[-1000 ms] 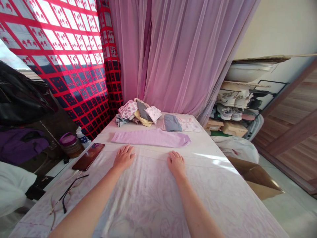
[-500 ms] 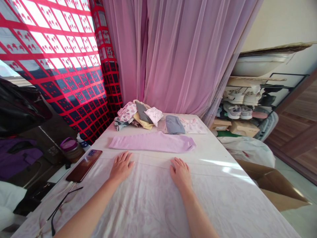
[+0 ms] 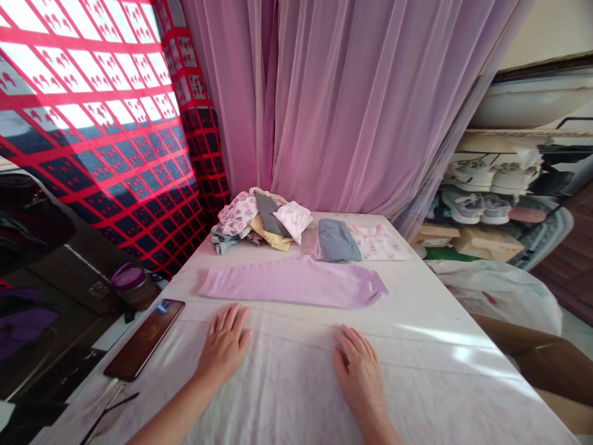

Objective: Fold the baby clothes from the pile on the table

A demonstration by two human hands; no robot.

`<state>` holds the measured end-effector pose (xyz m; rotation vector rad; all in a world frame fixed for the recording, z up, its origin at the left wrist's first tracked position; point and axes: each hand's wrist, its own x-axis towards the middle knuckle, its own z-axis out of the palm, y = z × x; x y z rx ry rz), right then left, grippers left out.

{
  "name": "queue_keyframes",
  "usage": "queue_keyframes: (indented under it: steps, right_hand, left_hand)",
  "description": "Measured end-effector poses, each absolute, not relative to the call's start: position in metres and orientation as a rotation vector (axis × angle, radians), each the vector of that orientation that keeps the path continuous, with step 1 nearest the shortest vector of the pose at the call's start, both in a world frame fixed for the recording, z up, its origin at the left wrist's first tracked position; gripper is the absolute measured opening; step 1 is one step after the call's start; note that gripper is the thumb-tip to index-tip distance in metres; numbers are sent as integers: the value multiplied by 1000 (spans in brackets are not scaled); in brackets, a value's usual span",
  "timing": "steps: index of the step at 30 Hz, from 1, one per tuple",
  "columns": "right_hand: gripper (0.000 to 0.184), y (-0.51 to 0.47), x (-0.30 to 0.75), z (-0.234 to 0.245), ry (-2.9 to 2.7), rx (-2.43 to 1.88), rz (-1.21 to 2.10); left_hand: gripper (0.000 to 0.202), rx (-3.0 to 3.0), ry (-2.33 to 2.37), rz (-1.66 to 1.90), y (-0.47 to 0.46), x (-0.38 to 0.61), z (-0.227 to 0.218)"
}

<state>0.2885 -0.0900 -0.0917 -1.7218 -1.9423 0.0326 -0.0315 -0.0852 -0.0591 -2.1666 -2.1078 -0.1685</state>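
Observation:
My left hand [image 3: 223, 346] lies flat on the white cloth-covered table [image 3: 430, 334], fingers stretched out and empty. My right hand [image 3: 360, 369] rests flat beside it, fingers spread, holding nothing. Just beyond both hands a long folded pink garment [image 3: 291, 282] lies across the table. Behind it sits a heap of small clothes [image 3: 257, 219], then a folded grey piece [image 3: 337, 240] and a white patterned piece [image 3: 380, 242].
A phone [image 3: 143, 338] lies at the table's left edge, with glasses [image 3: 107, 413] nearer me. A purple-lidded jar [image 3: 132, 284] stands left of the table. Pink curtains [image 3: 343, 105] hang behind. A shoe rack [image 3: 491, 198], boxes and a white bag [image 3: 500, 290] fill the right side.
The camera has drifted forward and right, so the scene has shifted in the picture. Both hands have stayed flat on the table and now show lower in view.

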Motion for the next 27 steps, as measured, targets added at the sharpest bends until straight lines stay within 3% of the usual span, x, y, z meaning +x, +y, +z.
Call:
queue_keyframes:
  steps: [27]
  right_hand:
    - [35,-82,297,-96,-1770,-1597,-24]
  left_hand:
    - [50,-2174,-2108,-189,-87,-22,-48]
